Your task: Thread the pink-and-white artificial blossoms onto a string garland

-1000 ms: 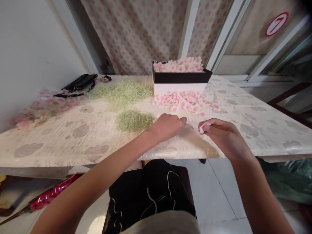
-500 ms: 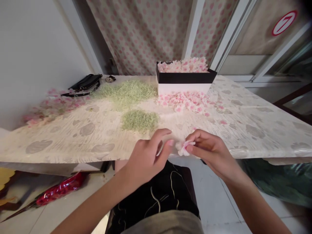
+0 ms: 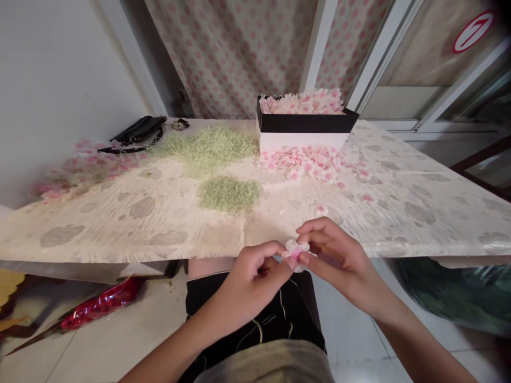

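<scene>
So far, 1 black-and-white box [image 3: 303,133] stands heaped with pink blossoms [image 3: 301,102]; loose blossoms [image 3: 299,164] and 2 green shredded heaps [image 3: 229,194] lie on the patterned table [image 3: 120,234]. 1 pink flower [image 3: 295,252] sits pinched between the fingertips [image 3: 304,259] of the left hand [image 3: 249,287] and right hand [image 3: 341,266], at the table's near edge.

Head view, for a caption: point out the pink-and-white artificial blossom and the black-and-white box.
Pink-and-white artificial blossom [image 3: 295,249]: head view, on its petals.
Black-and-white rectangular box [image 3: 307,123]: head view, on its black band.
</scene>
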The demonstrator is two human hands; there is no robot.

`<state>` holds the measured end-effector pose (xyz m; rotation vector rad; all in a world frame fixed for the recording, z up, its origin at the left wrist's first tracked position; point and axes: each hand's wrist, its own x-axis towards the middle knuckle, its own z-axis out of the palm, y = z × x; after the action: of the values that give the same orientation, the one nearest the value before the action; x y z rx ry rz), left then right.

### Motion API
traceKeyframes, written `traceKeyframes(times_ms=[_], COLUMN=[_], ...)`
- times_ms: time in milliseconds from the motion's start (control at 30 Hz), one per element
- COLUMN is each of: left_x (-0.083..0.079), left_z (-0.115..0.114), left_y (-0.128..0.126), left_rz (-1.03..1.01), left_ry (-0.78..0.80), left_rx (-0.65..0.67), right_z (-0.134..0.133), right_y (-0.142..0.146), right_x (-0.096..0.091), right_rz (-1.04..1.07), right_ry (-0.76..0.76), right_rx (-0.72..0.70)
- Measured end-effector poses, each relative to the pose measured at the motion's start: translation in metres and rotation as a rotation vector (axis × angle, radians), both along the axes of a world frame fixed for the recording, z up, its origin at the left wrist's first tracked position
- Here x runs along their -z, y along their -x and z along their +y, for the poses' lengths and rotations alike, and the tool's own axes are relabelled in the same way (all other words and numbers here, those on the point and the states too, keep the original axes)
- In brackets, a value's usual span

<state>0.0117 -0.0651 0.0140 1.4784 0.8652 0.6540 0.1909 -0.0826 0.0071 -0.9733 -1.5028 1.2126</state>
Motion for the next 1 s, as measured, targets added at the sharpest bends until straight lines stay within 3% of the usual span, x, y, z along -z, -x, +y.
traceKeyframes(times_ms=[467,900,1000], left_x=[0.005,0.009,0.015], left_z=[-0.007,-0.009,-0.01], left_y=[-0.001,0.0,0.006], left_rz=[0.004,0.008,0.034], left_ry=[-0.071,-0.006,0.025], left_rx=[-0.097,-0.134,-0.138], right_z=[-0.003,-0.004,0.001], right_y=[0.008,0.011,0.009], right_x=[0.003,0.008,0.01], right_rz=[-0.039,-0.091,-0.087], right_ry=[-0.019,-0.017,-0.07], right_rx=[0.009,0.019,0.084])
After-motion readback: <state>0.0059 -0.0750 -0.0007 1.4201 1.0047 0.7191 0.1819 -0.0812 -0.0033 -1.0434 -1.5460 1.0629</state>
